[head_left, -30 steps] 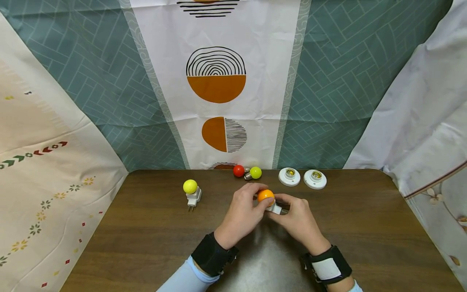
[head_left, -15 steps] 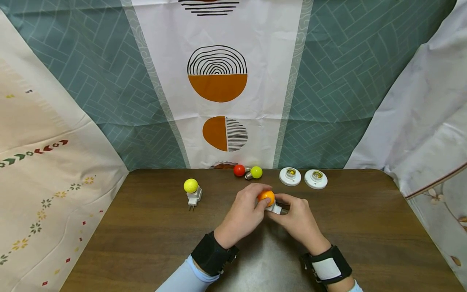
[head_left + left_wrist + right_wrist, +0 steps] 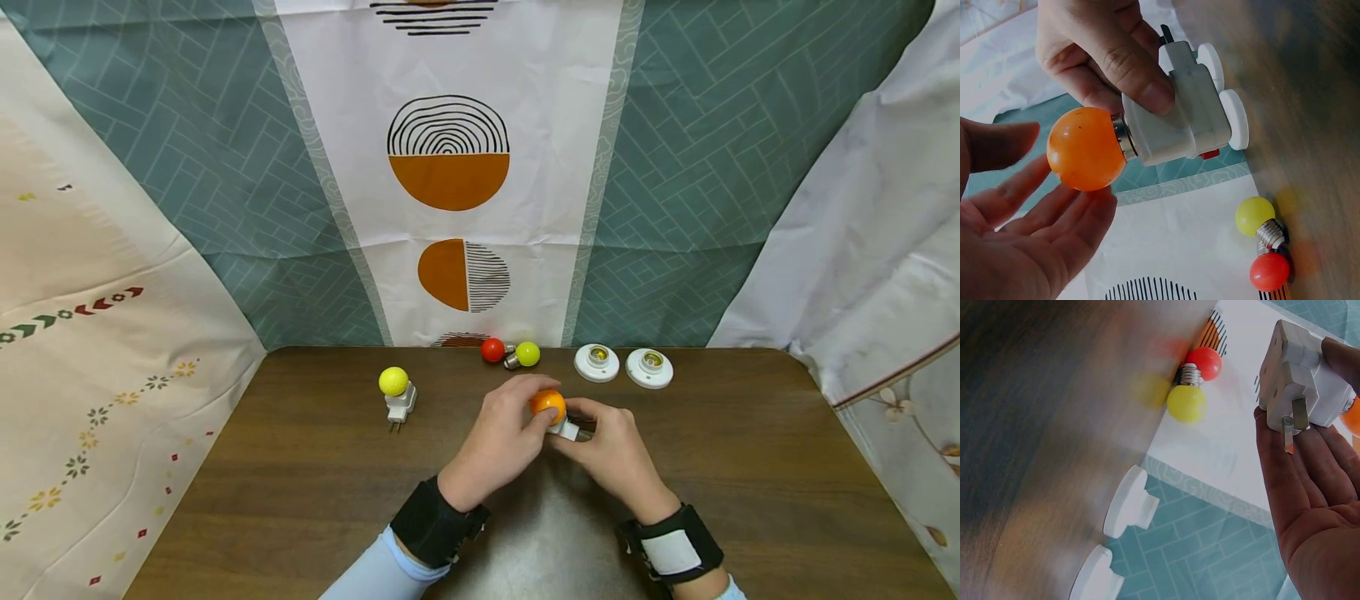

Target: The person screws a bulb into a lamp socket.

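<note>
My left hand point(image 3: 498, 437) has its fingers curled about an orange light bulb point(image 3: 1085, 147), the fingertips at its underside in the left wrist view and the thumb close by its dome. With my right hand point(image 3: 618, 454) I grip a white plug-in lamp socket point(image 3: 1194, 119), thumb on one side and fingers on the other. The bulb's metal base sits in the socket's mouth, a narrow band of metal showing. Two flat prongs point(image 3: 1299, 414) stick out of the socket, and a small red switch point(image 3: 1210, 154) shows on its side. Both hands are over the table's middle.
At the left stands a yellow bulb point(image 3: 393, 382) in another white plug-in socket point(image 3: 403, 402). Along the back edge lie a red bulb point(image 3: 492, 350) and a yellow-green bulb point(image 3: 528, 354). Two round white lamp holders point(image 3: 596, 371) point(image 3: 649, 377) sit right of them. Cloth hangs behind the table point(image 3: 315, 475).
My left fingers have shifted slightly to the right over the orange bulb. The right hand and the socket stay in place.
</note>
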Action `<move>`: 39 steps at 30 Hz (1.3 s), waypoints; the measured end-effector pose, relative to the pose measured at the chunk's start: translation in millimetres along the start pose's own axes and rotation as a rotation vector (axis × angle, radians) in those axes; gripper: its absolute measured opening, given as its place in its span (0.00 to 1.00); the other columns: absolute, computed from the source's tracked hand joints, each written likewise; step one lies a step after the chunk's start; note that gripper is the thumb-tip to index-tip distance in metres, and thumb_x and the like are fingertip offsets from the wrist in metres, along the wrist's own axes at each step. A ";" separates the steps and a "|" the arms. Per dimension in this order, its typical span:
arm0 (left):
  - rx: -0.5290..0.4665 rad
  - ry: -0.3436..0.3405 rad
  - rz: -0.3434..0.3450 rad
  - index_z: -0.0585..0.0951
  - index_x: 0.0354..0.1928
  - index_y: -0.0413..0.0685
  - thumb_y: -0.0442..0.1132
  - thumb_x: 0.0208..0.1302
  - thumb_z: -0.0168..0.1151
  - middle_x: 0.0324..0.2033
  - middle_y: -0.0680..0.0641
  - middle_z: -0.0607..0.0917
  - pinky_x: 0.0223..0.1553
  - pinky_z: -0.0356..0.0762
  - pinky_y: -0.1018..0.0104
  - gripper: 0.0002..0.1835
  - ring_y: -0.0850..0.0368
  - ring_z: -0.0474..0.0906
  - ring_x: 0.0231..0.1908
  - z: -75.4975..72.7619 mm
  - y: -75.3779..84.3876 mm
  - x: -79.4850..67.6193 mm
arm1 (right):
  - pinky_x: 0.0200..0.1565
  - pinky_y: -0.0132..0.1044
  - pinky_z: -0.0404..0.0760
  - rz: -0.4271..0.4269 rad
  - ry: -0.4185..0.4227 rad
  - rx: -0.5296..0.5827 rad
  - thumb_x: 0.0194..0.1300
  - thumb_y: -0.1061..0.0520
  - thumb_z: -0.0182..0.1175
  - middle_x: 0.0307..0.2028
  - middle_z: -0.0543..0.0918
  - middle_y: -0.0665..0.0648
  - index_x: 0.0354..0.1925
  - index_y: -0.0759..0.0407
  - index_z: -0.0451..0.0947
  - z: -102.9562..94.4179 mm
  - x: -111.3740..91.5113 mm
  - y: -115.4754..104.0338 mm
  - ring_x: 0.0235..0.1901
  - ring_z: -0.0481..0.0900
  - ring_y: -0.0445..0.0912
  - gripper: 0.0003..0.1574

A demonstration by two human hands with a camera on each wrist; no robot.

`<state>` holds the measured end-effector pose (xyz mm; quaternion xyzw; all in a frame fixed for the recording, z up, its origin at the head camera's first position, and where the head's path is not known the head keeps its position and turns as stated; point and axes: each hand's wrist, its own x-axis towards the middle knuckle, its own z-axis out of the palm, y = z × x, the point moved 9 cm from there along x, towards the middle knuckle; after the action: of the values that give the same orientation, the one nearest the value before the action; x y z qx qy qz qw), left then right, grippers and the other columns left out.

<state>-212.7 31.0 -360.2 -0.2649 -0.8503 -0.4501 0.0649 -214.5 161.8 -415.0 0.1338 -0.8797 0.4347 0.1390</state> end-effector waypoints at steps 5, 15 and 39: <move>-0.003 0.134 -0.025 0.78 0.49 0.52 0.44 0.58 0.65 0.45 0.57 0.77 0.46 0.72 0.64 0.16 0.59 0.72 0.45 -9.8 -4.1 -5.4 | 0.37 0.38 0.78 -0.003 -0.004 0.002 0.43 0.49 0.74 0.37 0.81 0.43 0.44 0.50 0.80 -0.8 -0.3 0.3 0.38 0.78 0.38 0.26; -0.049 0.228 -0.135 0.80 0.43 0.53 0.53 0.55 0.66 0.38 0.57 0.78 0.39 0.74 0.66 0.18 0.58 0.75 0.38 -9.8 -18.4 -11.2 | 0.36 0.33 0.78 0.000 -0.004 0.016 0.43 0.49 0.75 0.36 0.80 0.40 0.43 0.47 0.80 -1.2 -0.9 0.6 0.37 0.78 0.36 0.25; -0.015 0.190 -0.079 0.80 0.46 0.52 0.45 0.61 0.62 0.40 0.58 0.78 0.40 0.73 0.68 0.12 0.66 0.73 0.39 -4.4 -15.3 -6.1 | 0.35 0.32 0.78 -0.017 0.000 0.017 0.43 0.49 0.75 0.37 0.81 0.42 0.44 0.47 0.79 -1.2 -0.1 -1.5 0.38 0.78 0.35 0.26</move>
<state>-215.9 18.2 -371.0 -0.1875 -0.8468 -0.4817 0.1255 -213.7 161.9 -413.3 0.1422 -0.8749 0.4408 0.1416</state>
